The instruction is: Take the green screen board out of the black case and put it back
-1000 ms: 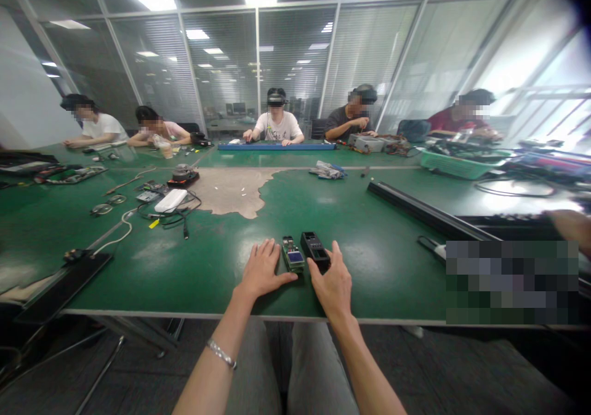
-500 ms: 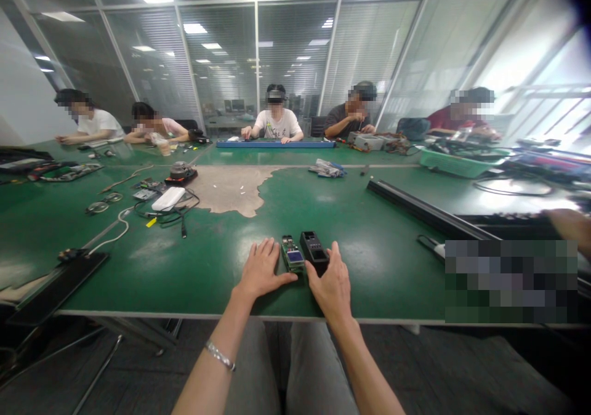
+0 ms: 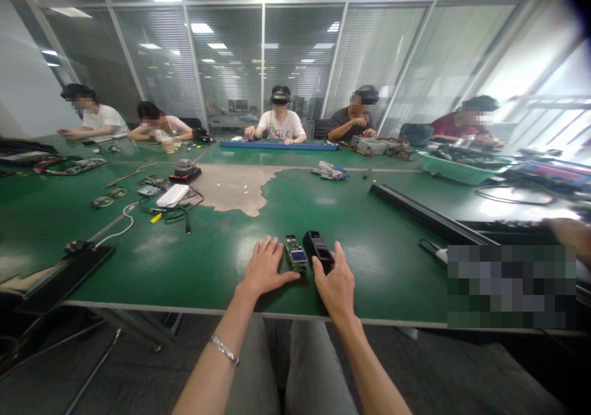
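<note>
A green circuit board (image 3: pixel 295 253) with a small bluish screen lies on the table in front of me. Just right of it is a black plastic case (image 3: pixel 317 247) with openings in its top face. My left hand (image 3: pixel 264 269) rests beside the board with its fingers stretched out flat. Its thumb reaches along the board's near end; whether it touches I cannot tell. My right hand (image 3: pixel 336 281) has the near end of the case between thumb and fingers, and covers part of that end.
A white box with cables (image 3: pixel 173 196) lies to the left. At right are a long black bar (image 3: pixel 429 213) and a green basket (image 3: pixel 466 170) of parts. Another person's hand (image 3: pixel 570 233) shows at the right edge. Several people sit across the green table (image 3: pixel 212 249).
The camera view has shifted slightly. My right hand and the black case sit a little farther from the circuit board, to the right. My left hand keeps its place beside the board.
</note>
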